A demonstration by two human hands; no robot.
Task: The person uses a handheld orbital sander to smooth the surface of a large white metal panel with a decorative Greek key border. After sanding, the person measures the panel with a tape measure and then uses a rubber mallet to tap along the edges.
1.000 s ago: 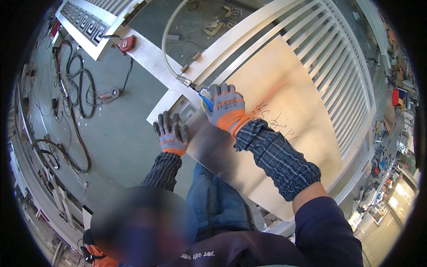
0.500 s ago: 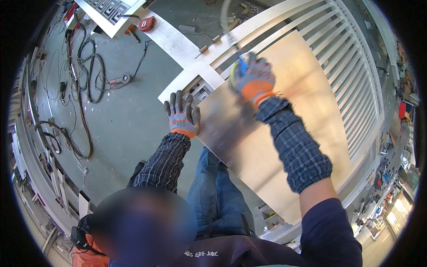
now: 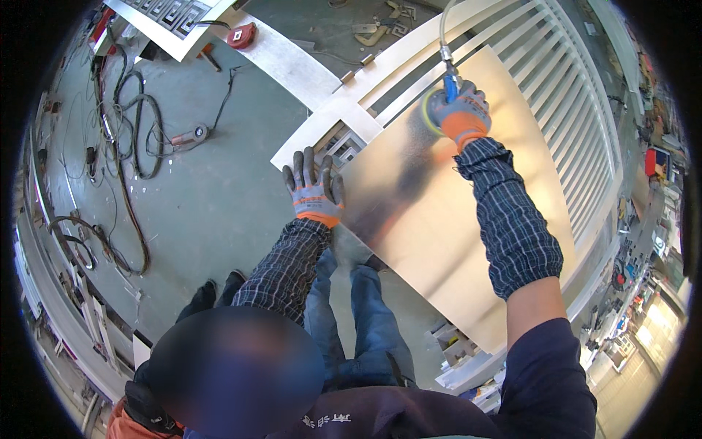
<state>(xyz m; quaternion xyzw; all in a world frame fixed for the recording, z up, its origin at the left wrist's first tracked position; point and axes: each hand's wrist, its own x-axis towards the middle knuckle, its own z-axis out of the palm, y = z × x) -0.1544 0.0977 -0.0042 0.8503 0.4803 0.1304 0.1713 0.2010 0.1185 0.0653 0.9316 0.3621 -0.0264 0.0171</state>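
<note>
A blue air sander (image 3: 451,86) with a yellow-green round pad (image 3: 430,115) is gripped in my right hand (image 3: 462,115), gloved in grey and orange. The pad is at the upper left part of a smooth, pale golden panel (image 3: 468,219), which lies over a white slatted frame (image 3: 548,95). A hose (image 3: 443,29) runs up from the sander. My left hand (image 3: 314,186), in a matching glove, has its fingers spread at the frame's near left corner, beside a square lattice insert (image 3: 342,146). It holds nothing.
A red tape measure (image 3: 241,35) rests on the frame's white bar (image 3: 292,69). On the grey floor to the left are an angle grinder (image 3: 191,136) and coiled dark hoses (image 3: 150,139). Long metal profiles (image 3: 55,322) lie along the left rim. Another person's dark shoes (image 3: 216,289) show nearby.
My right hand has moved the sander rightward across the panel, away from the lattice insert. My left hand stays at the frame's corner. The whole view has shifted slightly.
</note>
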